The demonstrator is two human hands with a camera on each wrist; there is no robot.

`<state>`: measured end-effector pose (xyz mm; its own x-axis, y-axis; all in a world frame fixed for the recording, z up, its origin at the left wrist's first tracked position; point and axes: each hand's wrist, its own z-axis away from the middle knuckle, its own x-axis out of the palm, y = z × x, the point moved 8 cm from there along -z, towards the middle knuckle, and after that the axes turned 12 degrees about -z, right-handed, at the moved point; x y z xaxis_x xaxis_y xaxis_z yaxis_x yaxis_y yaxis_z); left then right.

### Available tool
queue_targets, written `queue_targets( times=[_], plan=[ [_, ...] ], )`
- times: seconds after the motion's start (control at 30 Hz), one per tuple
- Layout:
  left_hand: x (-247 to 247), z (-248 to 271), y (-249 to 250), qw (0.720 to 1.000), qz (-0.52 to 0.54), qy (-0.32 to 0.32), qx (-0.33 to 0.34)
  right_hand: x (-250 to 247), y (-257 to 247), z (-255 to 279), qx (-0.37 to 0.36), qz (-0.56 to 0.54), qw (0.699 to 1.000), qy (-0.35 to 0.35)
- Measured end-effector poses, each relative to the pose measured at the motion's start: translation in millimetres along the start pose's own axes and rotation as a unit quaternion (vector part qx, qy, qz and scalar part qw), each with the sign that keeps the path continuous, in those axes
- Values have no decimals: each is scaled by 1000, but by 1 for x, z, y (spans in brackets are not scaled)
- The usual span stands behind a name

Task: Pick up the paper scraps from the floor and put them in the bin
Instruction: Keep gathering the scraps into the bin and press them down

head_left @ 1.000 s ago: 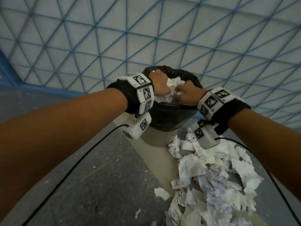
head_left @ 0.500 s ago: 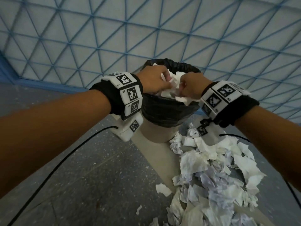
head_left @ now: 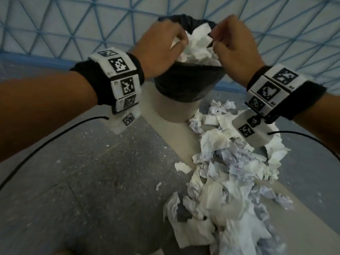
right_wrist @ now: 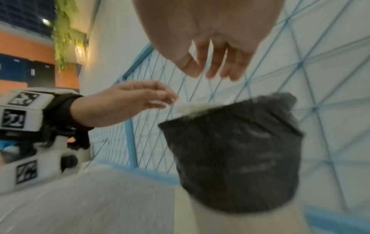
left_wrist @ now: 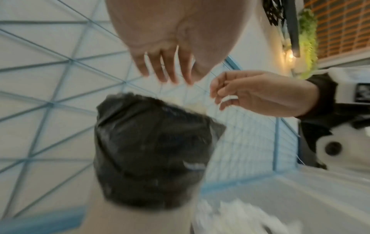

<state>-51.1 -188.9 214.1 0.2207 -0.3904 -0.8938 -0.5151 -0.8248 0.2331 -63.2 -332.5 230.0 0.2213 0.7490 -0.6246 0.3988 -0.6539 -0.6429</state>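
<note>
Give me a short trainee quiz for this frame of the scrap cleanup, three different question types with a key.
1. Short answer: in the head view, on which side of the bin do the paper scraps on the floor lie?
2. Multiple choice: the left hand and right hand are: A) above the bin's mouth; B) resting on the floor; C) gripping the black cables.
3. True or false: the bin is empty.

Key
1. The right, running toward the camera.
2. A; the wrist views show the fingers hanging loose, holding nothing.
3. False; crumpled white paper fills its top.
</note>
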Motion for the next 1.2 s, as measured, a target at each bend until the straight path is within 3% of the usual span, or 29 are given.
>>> queue_targets(
  times=[0.07,0.17,0.23,0.33,0.43,0.5,0.53,0.6,0.63,0.7,0.8,0.87,0.93,1.0,1.07,1.1,1.2],
  plan=[
    [-5,39,14,995,24,63,76,-2,-2,35,-43,-8,999,13],
    [29,114,37,981,28,-20,191,26,4,99,-60,38,993,-94],
    [67,172,59,941,-11,-124,316,57,16,149,-52,78,970,-223],
    [112,252,84,853,-27,-243,461,89,34,224,-17,90,915,-393],
    [133,305,100,808,32,-306,502,107,24,291,-68,95,853,-508],
    [148,337,109,763,49,-409,498,117,12,329,-161,125,811,-549],
    [153,355,113,726,42,-470,500,121,4,345,-199,133,790,-564],
    [157,384,114,671,31,-526,522,127,-9,371,-232,123,765,-589],
    [158,392,112,660,22,-522,541,130,-14,379,-230,112,765,-591],
    [162,399,104,670,1,-475,571,136,-18,382,-220,109,776,-580],
    [169,404,97,665,-40,-447,597,142,1,369,-176,178,797,-550],
    [174,403,100,669,-38,-442,597,145,17,357,-135,249,762,-582],
    [172,399,107,666,4,-446,598,148,30,353,-106,304,709,-627],
    [173,396,109,672,26,-458,582,154,40,352,-89,316,686,-650],
    [170,385,108,696,35,-464,547,161,43,349,-77,342,659,-666],
    [167,376,105,714,40,-463,524,164,44,344,-82,353,662,-656],
    [161,345,91,777,101,-451,428,175,37,328,-99,319,708,-622]
  ],
)
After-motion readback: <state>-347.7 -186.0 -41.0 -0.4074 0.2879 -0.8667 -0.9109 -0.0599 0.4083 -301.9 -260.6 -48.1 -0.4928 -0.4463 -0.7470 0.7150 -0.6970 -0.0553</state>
